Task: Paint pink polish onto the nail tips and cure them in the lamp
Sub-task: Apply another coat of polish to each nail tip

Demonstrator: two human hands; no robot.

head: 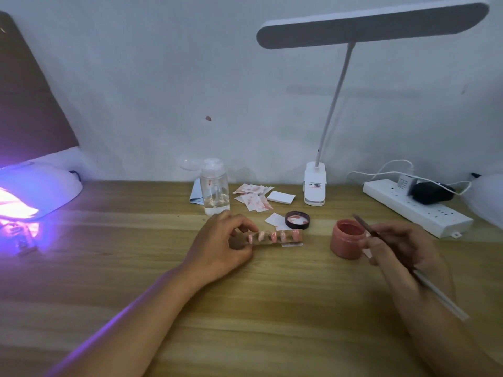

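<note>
The left hand (217,247) pinches the light, perhaps still wet nail-tip strip (275,237) by its nine-o'clock end, while the right hand (405,247) holds the brush (435,290).

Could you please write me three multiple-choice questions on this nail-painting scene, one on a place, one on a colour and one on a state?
1. Where does the curing lamp stand on the table?
A) at the far left
B) at the far right
C) directly in front of the polish jar

2. What colour is the curing lamp's glow?
A) green
B) purple
C) yellow

3. What state is the polish jar in?
A) lid screwed on
B) open, its lid lying apart on the table
C) tipped on its side

Answers:
1 A: it sits at the left edge of the view, well beyond the left hand, which pinches the nail-tip strip.
2 B: violet light spills onto the wood.
3 B: the pink mouth is uncovered beside the right hand, which holds the brush.
</note>
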